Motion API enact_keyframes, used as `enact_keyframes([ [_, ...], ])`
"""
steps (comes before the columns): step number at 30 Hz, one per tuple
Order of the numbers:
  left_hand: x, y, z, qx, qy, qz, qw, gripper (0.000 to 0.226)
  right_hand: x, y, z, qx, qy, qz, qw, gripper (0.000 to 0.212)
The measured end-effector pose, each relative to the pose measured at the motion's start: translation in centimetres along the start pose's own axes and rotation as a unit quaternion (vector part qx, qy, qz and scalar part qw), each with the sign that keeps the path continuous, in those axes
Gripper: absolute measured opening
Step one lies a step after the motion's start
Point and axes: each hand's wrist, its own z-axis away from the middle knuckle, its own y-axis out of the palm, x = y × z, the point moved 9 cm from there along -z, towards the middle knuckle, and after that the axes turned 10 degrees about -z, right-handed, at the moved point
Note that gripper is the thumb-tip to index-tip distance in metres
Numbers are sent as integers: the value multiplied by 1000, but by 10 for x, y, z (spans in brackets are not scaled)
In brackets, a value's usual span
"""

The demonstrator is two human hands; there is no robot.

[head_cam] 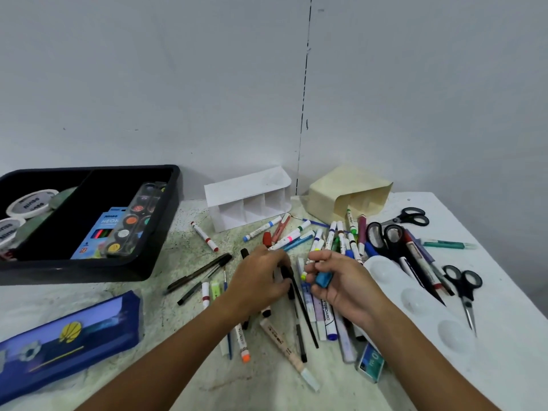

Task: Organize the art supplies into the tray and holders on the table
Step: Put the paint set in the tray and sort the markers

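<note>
A heap of markers and pens [299, 235] lies scattered over the middle of the table. My left hand [258, 281] grips a long black pen [299, 301] that slants down toward me. Beside it, my right hand [338, 284] holds a blue marker [323, 278] together with a white marker with a yellow tip. The black tray [160, 232] at the left holds paint tubs, a watercolour set and a blue pencil box. A white compartment holder [249, 200] and a cream holder [347, 192] lie tipped on their sides at the back.
A blue pencil case [71, 333] lies at the front left. A white paint palette [421, 304] sits at the right, with black scissors [388, 235] across it, more scissors [462, 283] beside it and another pair [412, 216] behind. The wall stands close behind the table.
</note>
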Motion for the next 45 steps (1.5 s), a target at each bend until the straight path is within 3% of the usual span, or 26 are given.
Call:
enact_keyframes([
  [4,-5,-45,1,-87,5,139,986,23,-5,8,-3,-23,-15,-5,1000,19],
  [7,-15,-58,0,-77,24,137,987,27,-22,27,-3,11,49,-75,996,28],
  [12,9,-55,-3,-82,-37,147,985,29,-38,35,-9,28,95,-129,987,26],
  [15,28,-41,-10,-57,-70,106,990,28,-28,22,-11,15,47,-71,996,23],
  [18,27,-12,-16,7,-8,7,1000,34,8,4,-6,-17,-89,71,993,12],
  [20,17,12,-19,49,75,-79,993,43,43,-14,2,-82,-213,243,943,11],
  [22,9,35,-19,103,135,-155,973,53,71,-29,7,-146,-292,429,842,18],
  [25,21,55,-16,179,127,-221,950,74,86,-50,3,-207,-260,613,717,37],
  [27,32,56,-11,184,123,-244,944,73,89,-55,1,-221,-242,672,664,38],
  [29,43,52,-10,181,112,-256,943,63,91,-54,-1,-213,-253,687,647,31],
  [32,44,37,-13,143,84,-240,956,55,91,-49,-14,-168,-263,676,668,27],
  [35,14,27,-19,120,100,-117,981,62,92,-39,-38,-82,-234,689,681,23],
  [37,-16,32,-20,138,155,-50,977,66,90,-31,-53,-23,-202,711,673,20],
  [40,-46,53,-15,194,226,-67,952,68,86,-23,-68,30,-166,738,654,22],
  [45,-20,56,-14,209,189,-99,954,85,78,-18,-83,75,-124,765,628,36],
])
